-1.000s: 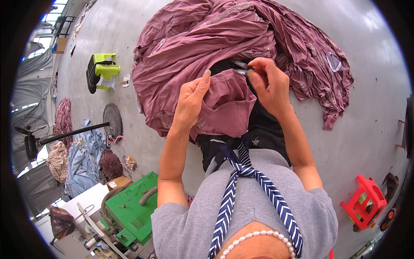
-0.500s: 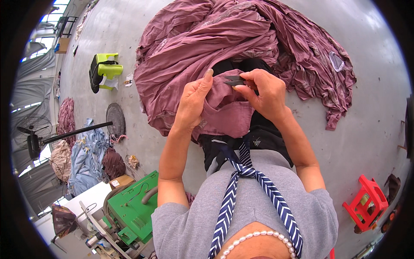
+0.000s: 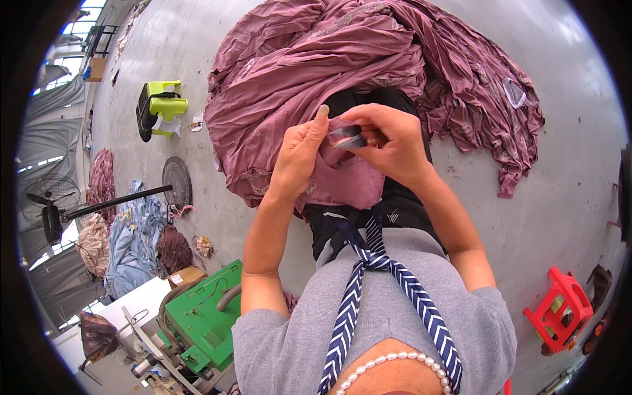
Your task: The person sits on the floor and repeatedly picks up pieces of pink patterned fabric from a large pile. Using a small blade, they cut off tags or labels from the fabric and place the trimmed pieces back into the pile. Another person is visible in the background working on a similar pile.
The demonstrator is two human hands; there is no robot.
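Observation:
Mauve fabric (image 3: 309,72) lies in a large crumpled heap over my lap and the floor ahead of me. My left hand (image 3: 299,151) is closed on part of this cloth, thumb raised along its upper edge. In my right hand (image 3: 395,141) is a small pair of dark thread snips (image 3: 349,137), pinched between thumb and fingers. The blades point left, toward the left hand, and lie over the cloth between the two hands. A loose flap of the fabric hangs below them. Whether the blades touch the cloth, I cannot tell.
A lime-green stool (image 3: 164,108) with a black cushion stands at left. Nearer are a pedestal fan (image 3: 52,214), blue cloth piles (image 3: 135,243) and a green machine (image 3: 204,316). A red plastic stool (image 3: 559,309) stands at lower right on the grey floor (image 3: 526,217).
My right hand has moved slightly left and down with the snips, whose blades now sit closer to the left hand. The left hand has shifted slightly right, still gripping the fabric.

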